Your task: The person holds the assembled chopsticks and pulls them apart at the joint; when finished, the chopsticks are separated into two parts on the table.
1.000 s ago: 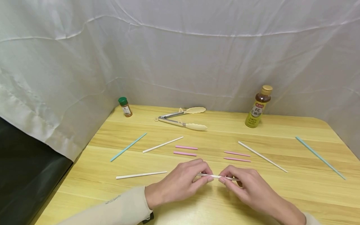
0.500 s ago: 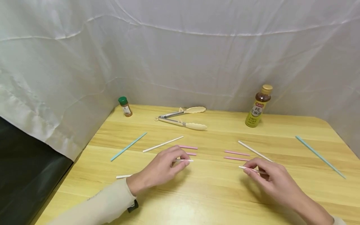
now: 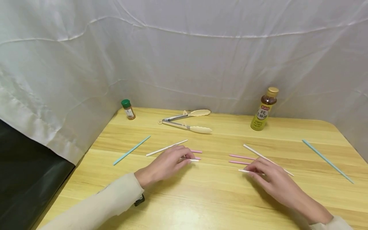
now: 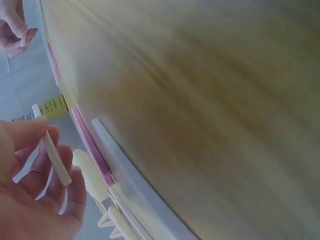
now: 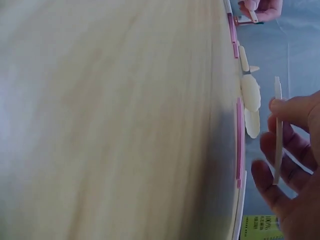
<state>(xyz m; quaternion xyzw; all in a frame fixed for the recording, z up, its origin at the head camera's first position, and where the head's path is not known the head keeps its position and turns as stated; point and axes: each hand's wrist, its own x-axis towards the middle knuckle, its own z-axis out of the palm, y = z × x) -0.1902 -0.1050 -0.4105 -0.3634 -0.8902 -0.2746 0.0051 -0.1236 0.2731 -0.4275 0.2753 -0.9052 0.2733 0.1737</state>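
My left hand (image 3: 168, 163) pinches a short white chopstick piece (image 3: 194, 160) between thumb and fingers. It is raised over the table beside two pink chopstick pieces (image 3: 196, 151), whose left ends it covers. In the left wrist view that white piece (image 4: 57, 159) crosses the fingers. Toward the right, my right hand (image 3: 273, 182) pinches another short white chopstick piece (image 3: 243, 171), mostly hidden by the fingers in the head view; the right wrist view shows this piece (image 5: 278, 135) almost whole. Two more pink chopstick pieces (image 3: 241, 157) lie just beyond the right hand.
White chopsticks (image 3: 155, 152) (image 3: 288, 172) lie at left and right. Farther out are blue chopsticks (image 3: 131, 150) (image 3: 327, 161). Behind them stand a green-capped spice jar (image 3: 130, 111), open tongs (image 3: 178, 123) and a sesame oil bottle (image 3: 261, 115). A curtain (image 3: 184, 64) closes off the back.
My hands were together on one white chopstick; they have drawn apart, each keeping a piece. Since half a second ago both have shifted slightly, the left one forward, the right one a little to the left.
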